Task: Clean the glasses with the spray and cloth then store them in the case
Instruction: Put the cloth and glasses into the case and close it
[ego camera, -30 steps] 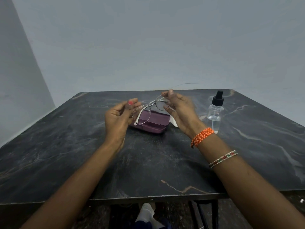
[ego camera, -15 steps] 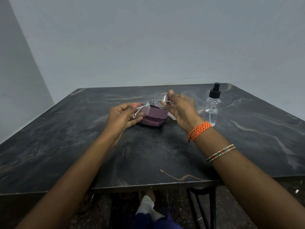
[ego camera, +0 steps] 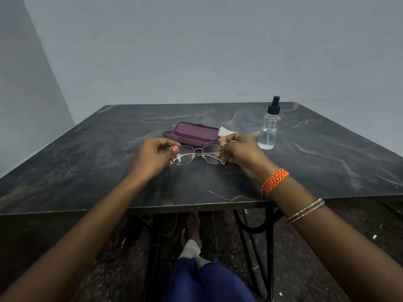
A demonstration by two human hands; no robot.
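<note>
Thin metal-framed glasses [ego camera: 198, 155] sit low over the dark table, lenses facing me, temples folded. My left hand [ego camera: 153, 156] pinches their left end and my right hand [ego camera: 238, 150] pinches their right end. Whether the frame rests on the table I cannot tell. Just behind the glasses lies an open purple case [ego camera: 192, 133], its inside showing. A white cloth [ego camera: 224, 131] peeks out at the case's right end, partly hidden by my right hand. A clear spray bottle [ego camera: 269, 127] with a black nozzle stands upright to the right.
The dark marbled table [ego camera: 98, 166] ends at a front edge close to my forearms. Grey walls stand behind it and to the left. Under the table I see black metal legs [ego camera: 269, 236], my foot and a blue-clad knee.
Both hands have lowered the glasses from above the case toward me, down to the table in front of the case. The case's open inside now shows fully. The view has tilted downward.
</note>
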